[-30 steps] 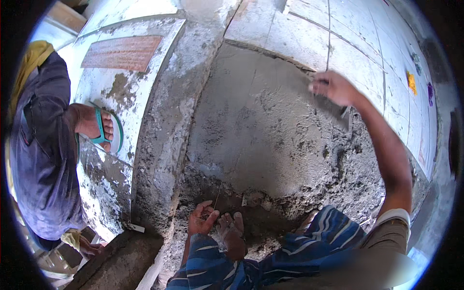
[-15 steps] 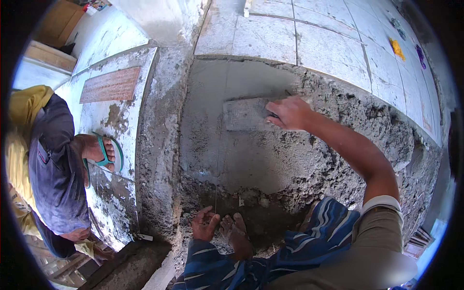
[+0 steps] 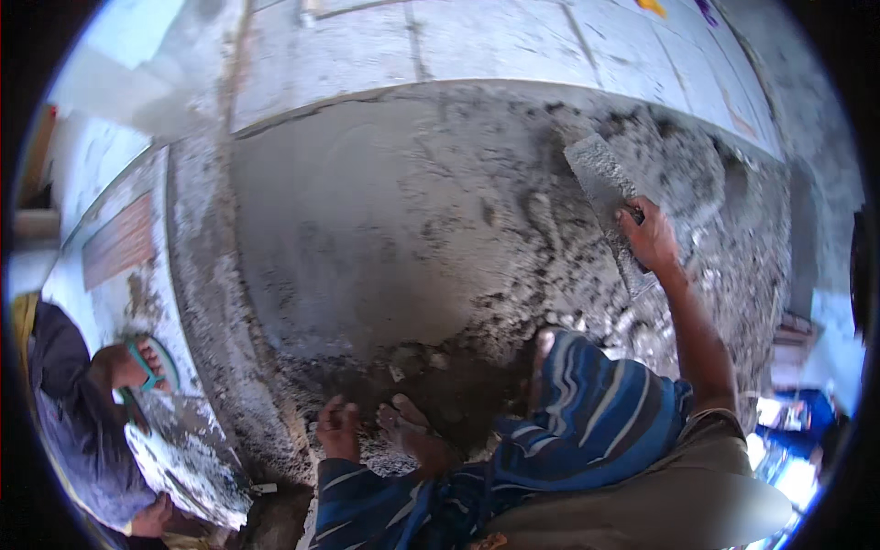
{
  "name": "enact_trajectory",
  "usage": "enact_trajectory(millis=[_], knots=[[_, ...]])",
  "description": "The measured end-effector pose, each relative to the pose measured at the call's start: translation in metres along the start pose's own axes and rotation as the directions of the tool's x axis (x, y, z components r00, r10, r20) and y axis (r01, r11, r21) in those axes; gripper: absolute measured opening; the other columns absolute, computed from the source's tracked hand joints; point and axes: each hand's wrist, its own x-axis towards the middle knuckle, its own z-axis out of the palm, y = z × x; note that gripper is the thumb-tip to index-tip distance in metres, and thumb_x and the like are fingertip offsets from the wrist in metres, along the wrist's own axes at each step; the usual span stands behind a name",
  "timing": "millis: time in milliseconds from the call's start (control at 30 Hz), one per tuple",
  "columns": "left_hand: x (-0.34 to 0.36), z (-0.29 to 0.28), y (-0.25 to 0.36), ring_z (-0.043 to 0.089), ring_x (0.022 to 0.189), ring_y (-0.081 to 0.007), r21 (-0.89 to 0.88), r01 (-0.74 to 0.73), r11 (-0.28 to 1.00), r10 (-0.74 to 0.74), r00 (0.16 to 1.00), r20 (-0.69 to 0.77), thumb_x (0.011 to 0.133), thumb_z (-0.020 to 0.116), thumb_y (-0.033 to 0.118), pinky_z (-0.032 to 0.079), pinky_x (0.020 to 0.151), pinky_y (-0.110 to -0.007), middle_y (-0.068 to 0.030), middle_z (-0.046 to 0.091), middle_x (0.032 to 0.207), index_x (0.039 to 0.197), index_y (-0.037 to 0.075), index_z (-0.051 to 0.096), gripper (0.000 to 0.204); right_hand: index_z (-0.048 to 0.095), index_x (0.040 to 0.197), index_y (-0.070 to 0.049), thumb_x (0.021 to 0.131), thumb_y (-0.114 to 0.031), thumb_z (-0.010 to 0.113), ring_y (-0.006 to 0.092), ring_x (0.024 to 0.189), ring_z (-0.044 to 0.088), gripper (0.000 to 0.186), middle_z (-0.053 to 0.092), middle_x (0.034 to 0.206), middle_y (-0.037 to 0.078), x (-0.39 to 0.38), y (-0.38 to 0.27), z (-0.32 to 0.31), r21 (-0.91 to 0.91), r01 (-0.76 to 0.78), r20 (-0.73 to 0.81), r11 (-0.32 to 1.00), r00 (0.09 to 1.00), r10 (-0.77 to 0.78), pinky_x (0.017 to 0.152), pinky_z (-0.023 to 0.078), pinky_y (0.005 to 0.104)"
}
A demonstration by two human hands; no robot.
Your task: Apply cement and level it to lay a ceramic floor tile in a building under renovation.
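My right hand [image 3: 653, 234] is closed round the handle of a flat, rectangular plastering trowel [image 3: 596, 174]. The trowel's blade slants over the rough, lumpy mortar [image 3: 522, 211], with wet grey mortar on its upper end. To its left spreads a smoothed patch of wet cement [image 3: 339, 211]. My left hand [image 3: 338, 428] is low in the view beside my bare foot [image 3: 403, 420], fingers loosely bent and apart, with nothing visible in them; it is slightly blurred.
Pale floor tiles [image 3: 495, 41] border the cement along the far side. A raw concrete strip [image 3: 197, 202] runs down its left. Beyond, another person's sandalled foot [image 3: 151, 365] rests on a white slab, near a reddish tile [image 3: 119, 240]. My blue striped cloth [image 3: 596, 394] hangs close to the mortar.
My right hand has carried the trowel rightward, off the smooth patch onto the rough mortar, and turned it from level to steeply slanted. The view has swung right. My left hand's fingers have loosened.
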Motion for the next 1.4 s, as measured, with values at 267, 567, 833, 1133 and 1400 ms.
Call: enact_trajectory(millis=[267, 567, 833, 1133, 1400], knots=[[0.014, 0.000, 0.014, 0.057, 0.103, -0.0184, 0.157, -0.071, 0.985, 0.104, 0.971, -0.213, 0.095, 0.067, 0.031, 0.049, 0.091, -0.036, -0.0075, 0.061, 0.115, 0.132, 0.004, 0.052, 0.049, 0.059, 0.122, -0.005, 0.091, -0.034, 0.060, 0.0440, 0.093, 0.067, 0.043, 0.068, 0.100, 0.027, -0.052, 0.055, 0.032, 0.016, -0.247, -0.050, 0.969, 0.968, 0.247, 0.083, 0.054, 0.0508], [-0.003, 0.034, 0.036, 0.063, 0.102, -0.0191, 0.169, -0.092, 0.981, 0.124, 0.973, -0.193, 0.087, 0.076, 0.032, 0.050, 0.092, -0.034, -0.0106, 0.066, 0.111, 0.130, 0.004, 0.056, 0.055, 0.051, 0.119, -0.007, 0.093, -0.032, 0.057, 0.0499, 0.085, 0.064, 0.037, 0.067, 0.090, 0.031, -0.100, -0.025, 0.068, -0.048, -0.008, 0.156, 0.999, 0.988, 0.015, 0.076, 0.051, 0.0582], [0.011, 0.043, 0.033, 0.064, 0.106, -0.0227, 0.118, 0.003, 0.993, 0.014, 0.990, -0.139, 0.090, 0.073, 0.030, 0.051, 0.092, -0.036, -0.0128, 0.068, 0.114, 0.134, 0.001, 0.051, 0.057, 0.060, 0.109, -0.003, 0.090, -0.028, 0.064, 0.0451, 0.090, 0.065, 0.032, 0.068, 0.094, 0.026, -0.077, -0.010, 0.098, 0.333, 0.104, 0.107, 0.937, 0.983, -0.147, 0.076, 0.052, 0.0493], [0.004, 0.025, 0.014, 0.060, 0.111, -0.0238, 0.073, -0.048, 0.996, 0.059, 0.986, -0.153, 0.090, 0.073, 0.036, 0.049, 0.097, -0.038, -0.0150, 0.063, 0.118, 0.134, 0.002, 0.050, 0.060, 0.060, 0.113, -0.003, 0.091, -0.033, 0.063, 0.0437, 0.090, 0.066, 0.037, 0.068, 0.095, 0.025, -0.028, -0.099, 0.067, 0.224, 0.294, 0.070, 0.929, 0.946, -0.316, 0.079, 0.053, 0.0493], [-0.002, 0.024, 0.021, 0.060, 0.112, -0.0236, 0.081, -0.028, 0.996, 0.043, 0.981, -0.187, 0.089, 0.074, 0.036, 0.049, 0.095, -0.037, -0.0143, 0.064, 0.120, 0.134, 0.004, 0.052, 0.060, 0.057, 0.116, -0.003, 0.091, -0.032, 0.062, 0.0452, 0.091, 0.066, 0.038, 0.068, 0.094, 0.026, 0.024, -0.135, 0.068, 0.065, 0.390, 0.019, 0.918, 0.920, -0.392, 0.079, 0.053, 0.0509]])
